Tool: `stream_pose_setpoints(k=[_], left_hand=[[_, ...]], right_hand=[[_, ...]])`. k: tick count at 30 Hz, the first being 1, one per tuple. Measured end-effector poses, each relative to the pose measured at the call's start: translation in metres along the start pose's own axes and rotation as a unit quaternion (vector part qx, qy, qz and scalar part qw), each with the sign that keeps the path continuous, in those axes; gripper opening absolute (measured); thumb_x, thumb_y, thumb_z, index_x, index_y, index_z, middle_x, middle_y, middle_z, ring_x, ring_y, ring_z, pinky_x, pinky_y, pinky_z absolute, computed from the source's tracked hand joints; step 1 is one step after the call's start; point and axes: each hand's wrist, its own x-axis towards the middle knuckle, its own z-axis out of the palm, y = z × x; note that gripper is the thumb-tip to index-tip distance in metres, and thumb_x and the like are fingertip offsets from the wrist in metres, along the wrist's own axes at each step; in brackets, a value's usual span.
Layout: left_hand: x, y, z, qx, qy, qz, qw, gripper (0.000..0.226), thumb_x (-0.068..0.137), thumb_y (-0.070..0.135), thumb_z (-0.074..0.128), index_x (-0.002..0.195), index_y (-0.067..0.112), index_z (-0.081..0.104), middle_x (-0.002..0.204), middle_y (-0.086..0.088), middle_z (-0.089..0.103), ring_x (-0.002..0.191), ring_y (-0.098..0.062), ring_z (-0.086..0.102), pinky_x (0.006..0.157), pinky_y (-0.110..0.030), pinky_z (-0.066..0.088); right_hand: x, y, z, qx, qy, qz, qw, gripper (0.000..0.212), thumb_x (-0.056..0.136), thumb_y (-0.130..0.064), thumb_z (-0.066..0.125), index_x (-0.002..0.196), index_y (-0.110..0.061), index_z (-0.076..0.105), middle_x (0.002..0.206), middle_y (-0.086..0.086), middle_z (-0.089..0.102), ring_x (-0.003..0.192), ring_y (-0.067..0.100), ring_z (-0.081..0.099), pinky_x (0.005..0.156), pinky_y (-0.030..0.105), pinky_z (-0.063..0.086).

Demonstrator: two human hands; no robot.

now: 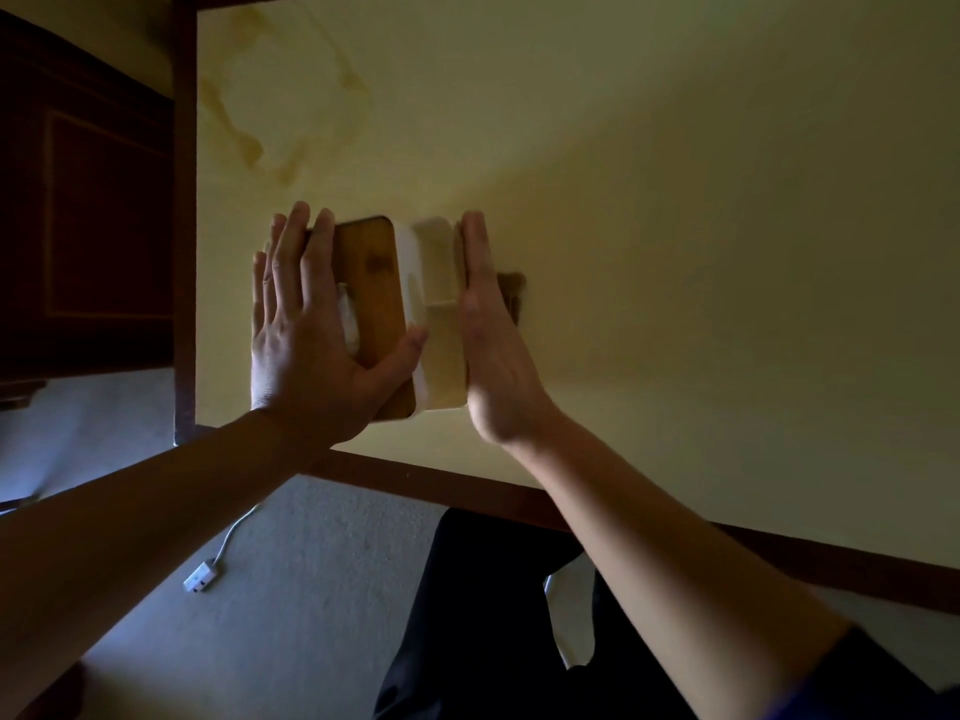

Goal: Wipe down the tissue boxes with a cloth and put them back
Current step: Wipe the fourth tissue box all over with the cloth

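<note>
A tissue box (pixel 382 298) with a wooden lid and a white body stands on the yellow table (pixel 675 252), tipped so its lid faces left. My left hand (pixel 306 330) lies flat against the lid, thumb wrapped under the lower edge, a bit of white tissue showing behind the palm. My right hand (pixel 493 335) presses flat against the box's opposite side, fingers straight. Together the two hands clamp the box between them. A second brown box edge (pixel 511 293) peeks out behind my right hand. No cloth is in view.
A brownish ring stain (pixel 291 96) marks the table's far left. The table has a dark wooden rim (pixel 184 200). A dark wooden cabinet (pixel 88 210) stands at left. On the carpet lies a white power strip with its cord (pixel 202 576). My dark trousers (pixel 493 615) show below.
</note>
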Motion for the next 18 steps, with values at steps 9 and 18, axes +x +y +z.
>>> stream_pose_setpoints(k=[9,18], left_hand=[[0.001,0.0,0.0,0.007,-0.007,0.014,1.0,0.111,0.083,0.079,0.051,0.162,0.006,0.021,0.169,-0.016,0.02,0.159,-0.032,0.011,0.128,-0.057,0.014],[0.0,0.0,-0.002,0.002,-0.002,0.02,1.0,0.112,0.084,0.082,0.049,0.161,0.005,0.024,0.168,-0.017,0.023,0.158,-0.034,0.015,0.127,-0.058,0.016]], right_hand=[[-0.059,0.007,0.013,0.048,-0.003,0.049,0.998,0.079,0.098,-0.08,0.022,0.164,-0.049,-0.007,0.178,-0.002,0.003,0.161,0.038,0.017,0.122,0.071,0.025],[0.058,-0.017,-0.007,-0.036,0.012,0.024,0.999,0.064,0.113,-0.04,0.017,0.168,-0.011,0.003,0.177,0.004,-0.006,0.163,0.014,-0.008,0.133,0.039,-0.002]])
